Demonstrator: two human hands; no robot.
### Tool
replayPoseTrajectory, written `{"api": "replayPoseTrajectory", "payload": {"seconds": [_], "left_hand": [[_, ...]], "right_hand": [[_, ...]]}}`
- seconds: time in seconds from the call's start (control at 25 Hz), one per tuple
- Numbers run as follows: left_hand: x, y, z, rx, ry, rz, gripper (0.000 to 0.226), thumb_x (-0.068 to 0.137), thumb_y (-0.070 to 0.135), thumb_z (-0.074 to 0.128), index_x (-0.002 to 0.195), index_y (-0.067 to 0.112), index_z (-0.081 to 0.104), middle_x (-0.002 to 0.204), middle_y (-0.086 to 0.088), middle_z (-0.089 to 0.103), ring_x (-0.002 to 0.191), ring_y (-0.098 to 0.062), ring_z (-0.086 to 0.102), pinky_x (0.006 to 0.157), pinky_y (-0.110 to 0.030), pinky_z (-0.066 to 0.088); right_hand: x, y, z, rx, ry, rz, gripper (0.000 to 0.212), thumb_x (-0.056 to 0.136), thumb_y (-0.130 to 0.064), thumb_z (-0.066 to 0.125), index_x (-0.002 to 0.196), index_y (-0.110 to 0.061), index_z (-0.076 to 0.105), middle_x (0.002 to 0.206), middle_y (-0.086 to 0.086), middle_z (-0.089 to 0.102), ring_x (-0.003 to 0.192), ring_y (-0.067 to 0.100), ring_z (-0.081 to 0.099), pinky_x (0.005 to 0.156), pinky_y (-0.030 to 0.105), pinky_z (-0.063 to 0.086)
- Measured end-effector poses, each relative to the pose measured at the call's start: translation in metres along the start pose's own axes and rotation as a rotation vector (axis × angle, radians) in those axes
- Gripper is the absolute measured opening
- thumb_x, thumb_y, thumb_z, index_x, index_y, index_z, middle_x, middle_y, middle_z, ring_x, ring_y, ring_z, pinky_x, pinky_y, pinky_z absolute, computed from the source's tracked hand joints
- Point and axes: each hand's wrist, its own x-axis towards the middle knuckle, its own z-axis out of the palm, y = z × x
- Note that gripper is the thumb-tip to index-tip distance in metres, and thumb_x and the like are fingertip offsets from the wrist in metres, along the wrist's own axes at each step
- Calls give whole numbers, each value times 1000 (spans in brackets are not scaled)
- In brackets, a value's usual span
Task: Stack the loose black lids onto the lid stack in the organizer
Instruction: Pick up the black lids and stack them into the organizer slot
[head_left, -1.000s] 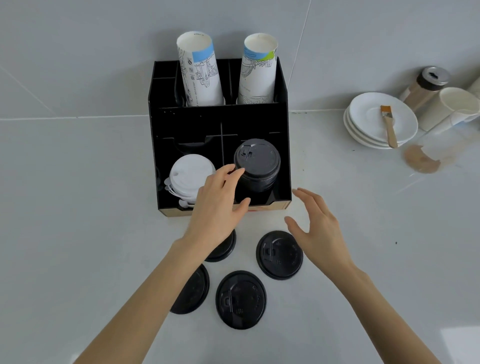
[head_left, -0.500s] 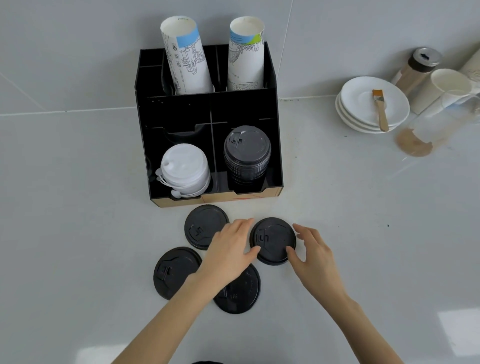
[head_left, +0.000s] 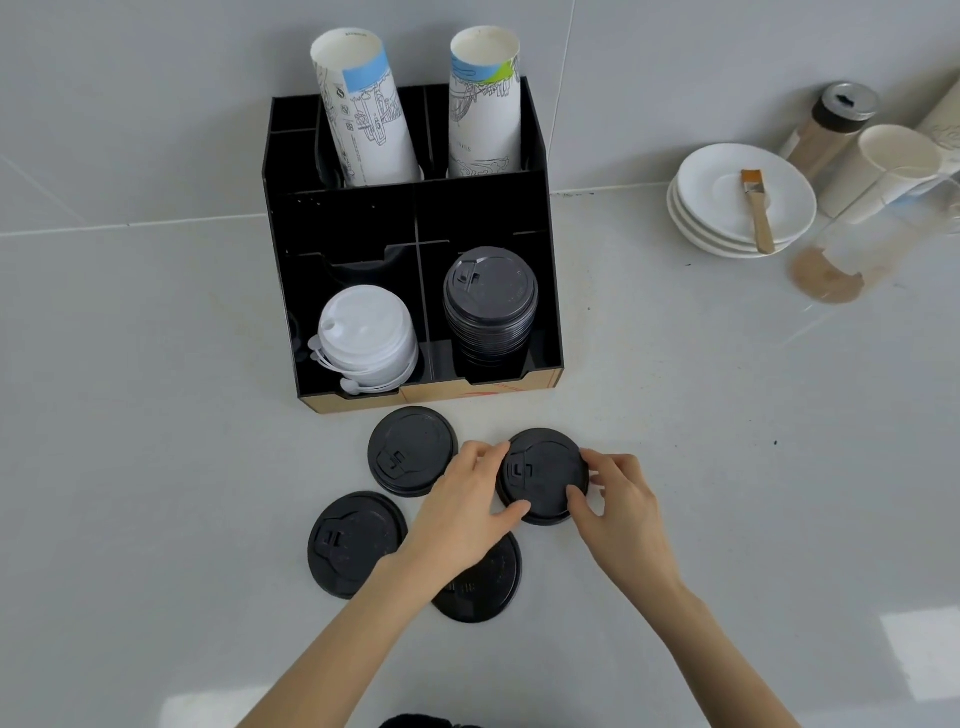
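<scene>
Your left hand (head_left: 470, 506) and right hand (head_left: 621, 506) pinch one loose black lid (head_left: 545, 475) at its 9 and 3 o'clock edges, fingers clamped on it. The lid stack (head_left: 490, 306) sits at 12 o'clock in the organizer (head_left: 358, 218).

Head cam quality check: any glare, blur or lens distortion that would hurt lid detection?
Head view: soft, even light; bright glare patches on the counter at lower right. Wide-angle bowing tilts the paper cup stacks outward. Black lid stack blends into the black organizer. Loose lids stay sharp, including the held lid.
</scene>
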Motion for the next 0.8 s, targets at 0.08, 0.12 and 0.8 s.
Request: {"api": "replayPoseTrajectory", "payload": {"seconds": [0.08,0.12,0.8], "left_hand": [[-2,1,-4,-29,8,14,67,82,36,58,136,20,22,131,-4,35,117,-18,42,98,-32,40],[-2,1,-6,-34,18,20,70,80,37,59,136,20,21,131,-4,34,116,-18,43,98,-33,40],[10,14,-82,-65,342,174,74,73,35,67,134,18,28,126,-3,38,109,-12,43,92,-23,33]], "right_hand": [[1,-6,-3,39,16,-7,39,84,-16,56,122,-15,47,108,2,44,97,20,53,83,29,43],[1,-9,-5,53,24,-15,38,84,-15,56,121,-15,48,106,0,43,94,19,53,83,28,44],[31,-75,-47,76,38,-332,61,73,-28,70,126,-22,43,110,-7,36,95,8,45,78,6,33]]}}
